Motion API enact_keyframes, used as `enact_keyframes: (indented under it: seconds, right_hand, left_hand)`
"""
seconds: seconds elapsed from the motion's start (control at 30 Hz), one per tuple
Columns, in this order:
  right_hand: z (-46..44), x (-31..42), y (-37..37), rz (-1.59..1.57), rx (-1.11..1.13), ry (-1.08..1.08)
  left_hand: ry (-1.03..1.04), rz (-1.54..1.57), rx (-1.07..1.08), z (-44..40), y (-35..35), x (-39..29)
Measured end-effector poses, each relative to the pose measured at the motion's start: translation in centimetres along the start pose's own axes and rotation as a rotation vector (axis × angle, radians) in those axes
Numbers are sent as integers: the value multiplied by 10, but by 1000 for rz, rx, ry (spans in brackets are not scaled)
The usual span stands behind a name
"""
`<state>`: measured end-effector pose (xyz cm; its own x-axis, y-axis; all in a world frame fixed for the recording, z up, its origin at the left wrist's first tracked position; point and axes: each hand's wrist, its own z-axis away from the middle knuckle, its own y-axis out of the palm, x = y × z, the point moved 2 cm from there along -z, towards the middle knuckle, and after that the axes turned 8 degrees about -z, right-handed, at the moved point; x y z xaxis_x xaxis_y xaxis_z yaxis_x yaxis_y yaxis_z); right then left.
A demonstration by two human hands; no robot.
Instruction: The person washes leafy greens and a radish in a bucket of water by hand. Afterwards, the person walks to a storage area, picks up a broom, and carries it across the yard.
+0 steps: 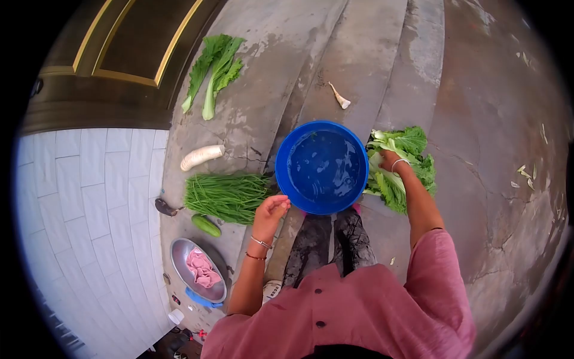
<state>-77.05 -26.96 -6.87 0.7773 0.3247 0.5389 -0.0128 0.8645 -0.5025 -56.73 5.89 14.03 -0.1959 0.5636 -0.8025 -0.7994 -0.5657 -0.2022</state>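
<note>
A round blue basin (323, 173) of water stands on the concrete in front of my feet. At its left rim is my left hand (273, 209), fingers curled together with nothing visible in them. I cannot tell whether it touches the rim. My right hand (390, 160) reaches into a heap of leafy Chinese cabbage (412, 143) just right of the basin. Its fingers are wrapped round the pale stalks and partly hidden by leaves. Beside my left hand lies a thick bundle of green chives (227, 196).
Left of the basin lie a white radish (202, 157), a cucumber (205, 225) and a metal bowl (178, 251) holding a pink cloth (202, 268). Two leafy stalks (216, 69) lie near the door (131, 48). A small root piece (339, 97) is beyond the basin. A tiled wall (89, 197) borders the left.
</note>
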Motion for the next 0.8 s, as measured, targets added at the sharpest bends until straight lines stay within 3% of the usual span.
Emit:
enact_keyframes:
  seconds: [0.1,0.2,0.3,0.37,0.43,0.5,0.53,0.67,0.8]
  right_hand:
    - [-38,-9,24,4,7,-21]
    - [-75,-21,46,-21,-34,-58]
    - [-108,-30,59,-76,-50,-70]
    - [-130,-47,69,-100,-44,-147]
    - [-122,-43,65,-87,-32,-109]
    - [-116,-50,68,-128,-157,-173]
    - [-111,-54,73,-250,-201,-190]
    - [-87,-60,81,-235,-328,-202]
    - [-77,-69,83,-202,-395,-80]
  left_hand:
    - [-3,-12,-54,-16,6,11]
    - [122,-114,-103,-29,22,14]
    - [235,-395,-137,-41,40,7]
    - [560,-695,-144,-48,50,5]
    - [554,-665,-160,-59,55,22]
    - [635,-868,-211,-62,59,35]
    - [637,-861,-208,-61,60,38]
    - [729,-954,-224,-60,63,39]
    - [714,-971,-253,-60,63,38]
